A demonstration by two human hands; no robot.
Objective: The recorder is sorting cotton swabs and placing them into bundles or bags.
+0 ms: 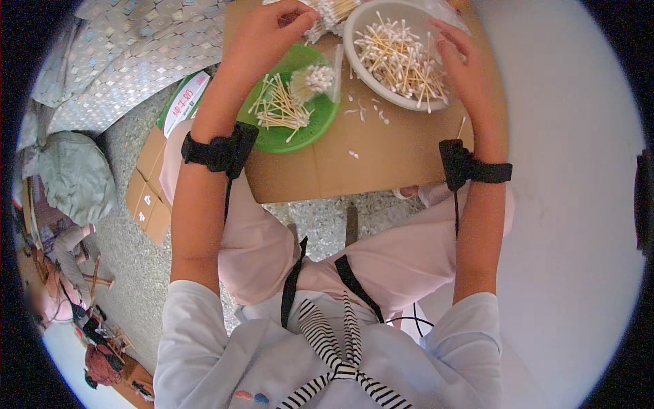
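My left hand (281,26) is at the far edge, beside bagged cotton swabs (335,12). Its thumb and fingertips come together in a pinch; whatever they hold is hidden. My right hand (462,60) hovers at the right rim of a whitish bowl (349,42), fingers bent and apart, with nothing visible in them. Loose cotton swabs (402,61) with pale wooden sticks lie heaped every which way in the bowl. To its left, a green plate (319,135) bears a loose pile of swabs (281,109) and a clear bag of bundled swabs (315,82).
Brown cardboard (300,170) covers the tabletop, with small white cotton scraps (371,109) scattered on it. A white wall (565,170) rises close on the right. A carton (157,157) stands on the speckled floor at left, near patterned fabric (129,61). Another person (58,293) sits farther left.
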